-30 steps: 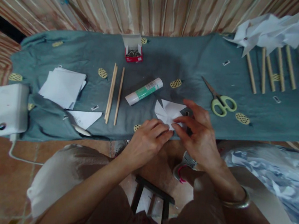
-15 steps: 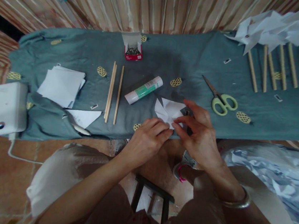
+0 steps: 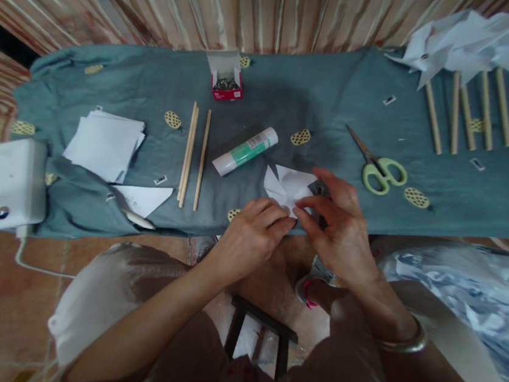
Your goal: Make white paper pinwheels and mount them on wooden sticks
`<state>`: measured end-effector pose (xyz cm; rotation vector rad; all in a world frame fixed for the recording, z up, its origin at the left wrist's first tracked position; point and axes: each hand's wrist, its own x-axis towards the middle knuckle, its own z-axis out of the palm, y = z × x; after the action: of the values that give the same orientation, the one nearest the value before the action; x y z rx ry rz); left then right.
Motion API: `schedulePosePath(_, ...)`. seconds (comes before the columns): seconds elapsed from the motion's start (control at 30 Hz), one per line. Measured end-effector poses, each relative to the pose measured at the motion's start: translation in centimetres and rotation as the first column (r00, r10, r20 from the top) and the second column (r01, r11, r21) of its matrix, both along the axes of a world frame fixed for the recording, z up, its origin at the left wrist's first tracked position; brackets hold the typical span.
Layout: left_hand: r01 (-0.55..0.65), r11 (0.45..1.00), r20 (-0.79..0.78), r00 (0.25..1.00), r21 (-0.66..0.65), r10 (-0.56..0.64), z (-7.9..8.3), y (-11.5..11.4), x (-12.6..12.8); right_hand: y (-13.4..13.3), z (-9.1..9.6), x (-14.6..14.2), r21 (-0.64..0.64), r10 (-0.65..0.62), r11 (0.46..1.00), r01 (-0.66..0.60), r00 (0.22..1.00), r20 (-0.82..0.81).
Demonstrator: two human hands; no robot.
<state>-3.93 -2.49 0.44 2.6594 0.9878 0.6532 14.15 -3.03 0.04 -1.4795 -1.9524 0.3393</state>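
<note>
A white paper pinwheel with cut, folded points lies at the near edge of the cloth-covered table. My left hand is closed on its near left side, the fingers bent over the paper. From the right, my right hand pinches the pinwheel's near right part between thumb and forefinger. The hands cover its near corners. Just beyond lies a glue stick with a green label. Green-handled scissors rest to the right, partly open.
Thin wooden sticks lie left of the glue. A red box of metal pins stands open behind. Paper squares and a white power bank are at left. Finished pinwheels on sticks lie far right; a plastic bag sits below.
The view has shifted very slightly. Both hands stay on the pinwheel in nearly the same pose.
</note>
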Motion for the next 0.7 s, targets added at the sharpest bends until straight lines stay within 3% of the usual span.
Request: schedulePosePath(0.7,0.001,1.0,0.009,1.0,0.014,-0.001,-0.13,0.06,0.08,-0.17,-0.04,0.05,-0.036,0.06,0.998,-0.058,0.996,0.059)
